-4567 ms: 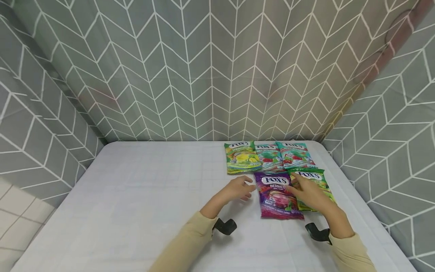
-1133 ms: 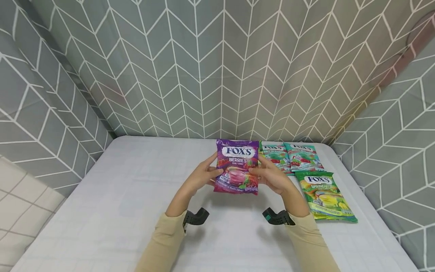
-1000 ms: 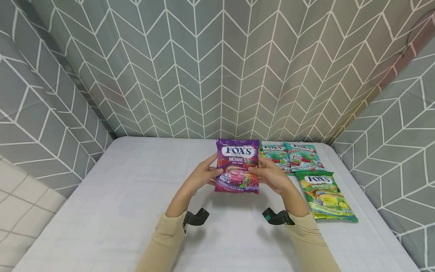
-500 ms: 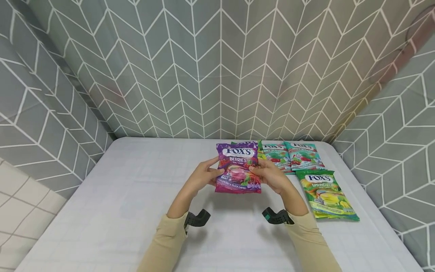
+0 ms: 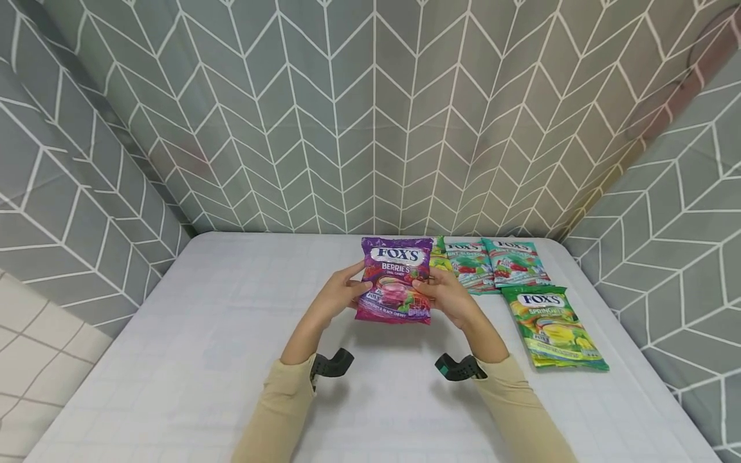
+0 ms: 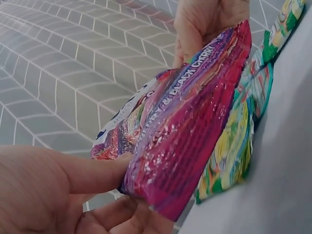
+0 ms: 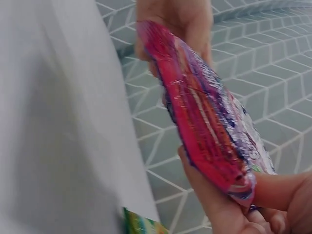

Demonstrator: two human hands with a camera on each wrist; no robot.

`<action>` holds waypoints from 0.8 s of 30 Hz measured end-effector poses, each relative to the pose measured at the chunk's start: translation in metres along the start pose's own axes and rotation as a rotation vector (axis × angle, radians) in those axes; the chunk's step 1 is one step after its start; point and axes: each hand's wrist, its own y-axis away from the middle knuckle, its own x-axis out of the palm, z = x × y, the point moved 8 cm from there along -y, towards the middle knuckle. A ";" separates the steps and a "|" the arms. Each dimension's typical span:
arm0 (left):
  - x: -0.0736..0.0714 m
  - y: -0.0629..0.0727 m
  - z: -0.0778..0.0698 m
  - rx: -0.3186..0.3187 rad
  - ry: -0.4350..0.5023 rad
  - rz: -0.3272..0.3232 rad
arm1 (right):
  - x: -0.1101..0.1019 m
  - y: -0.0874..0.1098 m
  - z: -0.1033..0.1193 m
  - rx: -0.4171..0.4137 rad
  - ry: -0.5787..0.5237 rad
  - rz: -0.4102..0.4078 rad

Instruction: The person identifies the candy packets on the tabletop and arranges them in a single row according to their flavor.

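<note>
A purple bag of Fox's Berries oval candy (image 5: 395, 283) is held up over the table, its printed front facing the head camera. My left hand (image 5: 338, 294) pinches its left edge, thumb on the front and fingers behind. On the opposite edge my right hand (image 5: 450, 297) grips it the same way. Both wrist views show the thumbs pressing the candy bag (image 6: 180, 131) from the front, with the lower seam toward the camera. In the right wrist view the same bag (image 7: 195, 112) stands clear of the white tabletop.
Two teal mint candy bags (image 5: 470, 267) lie at the back right, beside a partly hidden yellow-green bag (image 5: 440, 262). Nearer, a green-yellow Springtea-style bag (image 5: 554, 328) lies right of my right forearm. Patterned curtains (image 5: 370, 128) surround the white table (image 5: 202, 334).
Both hands have taken the purple bag from beside the green one, lifted it and carried it left. Over the last half second it has shifted slightly further left.
</note>
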 end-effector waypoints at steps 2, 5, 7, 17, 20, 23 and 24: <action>-0.007 -0.001 0.006 -0.009 -0.009 0.002 | 0.007 -0.006 -0.006 0.018 -0.020 -0.010; -0.021 -0.002 0.016 -0.027 -0.016 -0.007 | 0.018 -0.017 -0.013 0.036 -0.033 -0.012; -0.033 -0.003 0.023 -0.039 -0.015 -0.019 | 0.026 -0.026 -0.015 0.040 -0.033 -0.010; -0.108 0.002 0.057 -0.134 -0.004 -0.207 | 0.090 -0.084 -0.013 0.027 -0.053 0.039; -0.126 0.007 0.069 -0.171 0.019 -0.263 | 0.109 -0.097 -0.015 0.037 -0.055 0.043; -0.139 0.010 0.081 -0.203 0.034 -0.303 | 0.125 -0.106 -0.020 0.053 -0.057 0.043; -0.143 0.012 0.085 -0.216 0.036 -0.316 | 0.130 -0.108 -0.021 0.057 -0.057 0.045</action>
